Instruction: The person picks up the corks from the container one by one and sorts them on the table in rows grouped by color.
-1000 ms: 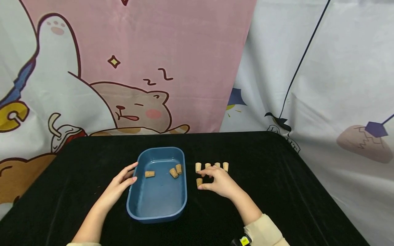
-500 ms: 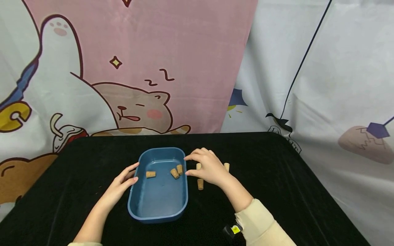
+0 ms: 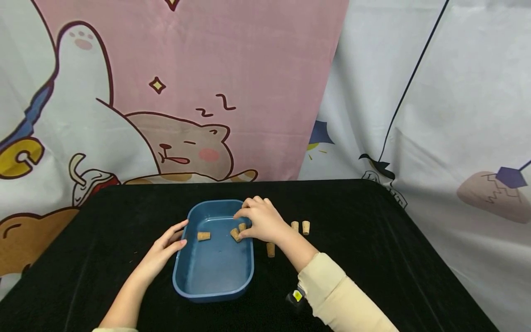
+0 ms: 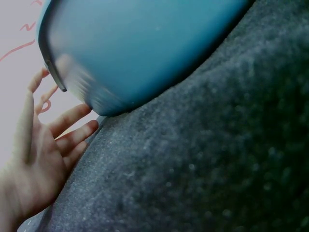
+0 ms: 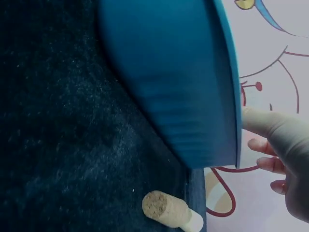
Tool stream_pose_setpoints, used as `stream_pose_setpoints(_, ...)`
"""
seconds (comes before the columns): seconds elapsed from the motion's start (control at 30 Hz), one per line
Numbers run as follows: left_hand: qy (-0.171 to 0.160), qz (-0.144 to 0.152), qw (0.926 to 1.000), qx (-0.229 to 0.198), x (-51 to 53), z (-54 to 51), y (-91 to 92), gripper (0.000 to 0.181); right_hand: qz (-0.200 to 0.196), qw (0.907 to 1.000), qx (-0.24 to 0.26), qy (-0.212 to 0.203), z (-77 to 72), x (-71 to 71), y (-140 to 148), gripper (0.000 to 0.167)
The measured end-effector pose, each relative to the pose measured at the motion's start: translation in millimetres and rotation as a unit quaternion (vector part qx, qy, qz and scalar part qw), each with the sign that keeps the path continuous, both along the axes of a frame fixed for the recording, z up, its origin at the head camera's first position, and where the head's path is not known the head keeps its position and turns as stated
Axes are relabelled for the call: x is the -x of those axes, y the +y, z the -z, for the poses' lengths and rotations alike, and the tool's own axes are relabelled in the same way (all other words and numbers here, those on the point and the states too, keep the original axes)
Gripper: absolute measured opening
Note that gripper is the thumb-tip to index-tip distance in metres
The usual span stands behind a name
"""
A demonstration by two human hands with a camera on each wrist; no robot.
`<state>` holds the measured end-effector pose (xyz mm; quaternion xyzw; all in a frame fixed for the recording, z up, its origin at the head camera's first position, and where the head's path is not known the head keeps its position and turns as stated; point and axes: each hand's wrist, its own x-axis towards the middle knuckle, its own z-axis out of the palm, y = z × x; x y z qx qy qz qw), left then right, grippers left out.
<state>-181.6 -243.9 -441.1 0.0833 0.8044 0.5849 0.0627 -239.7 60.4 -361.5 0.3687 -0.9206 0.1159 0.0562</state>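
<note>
Moving farther over blue box [image 3: 213, 267] | right hand [image 3: 262, 219], cannot tell fingers' grip | left hand [image 3: 163, 249], fingers spread

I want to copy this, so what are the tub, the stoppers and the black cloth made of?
The tub is probably smooth, slightly glossy plastic; its even blue walls show soft highlights. The stoppers look like matte cork: tan, with a speckled end up close. The cloth is fuzzy, maybe felt or velvet: a nap shows, but which I can't tell.
</note>
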Motion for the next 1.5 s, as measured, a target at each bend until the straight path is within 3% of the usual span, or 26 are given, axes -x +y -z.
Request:
stream_pose_setpoints(0.33, 0.0, 0.001, 1.0, -0.007, -0.1, -1.4, 0.4, 0.058, 0.008, 0.9969, -0.079, 0.001, 1.8, 9.1, -23, 0.041)
stream_pose_setpoints(0.67, 0.006, 0.007, 0.9999, -0.004, -1.2, -0.6, 0.4, 0.058, 0.027, 0.9867, -0.16, -0.007, 7.9, 12.0, -37, 0.041)
stream_pose_setpoints(1.07, 0.009, 0.01, 0.9999, -0.006, -1.6, -2.5, 0.5, 0.058, 0.052, 0.9802, -0.19, -0.019, 13.0, 12.8, -46, 0.03)
stream_pose_setpoints(1.5, 0.002, 0.009, 0.9999, -0.009, -1.7, -2.5, 0.3, 0.058, 0.05, 0.9867, -0.152, -0.031, 15.0, 13.8, -45, 0.021)
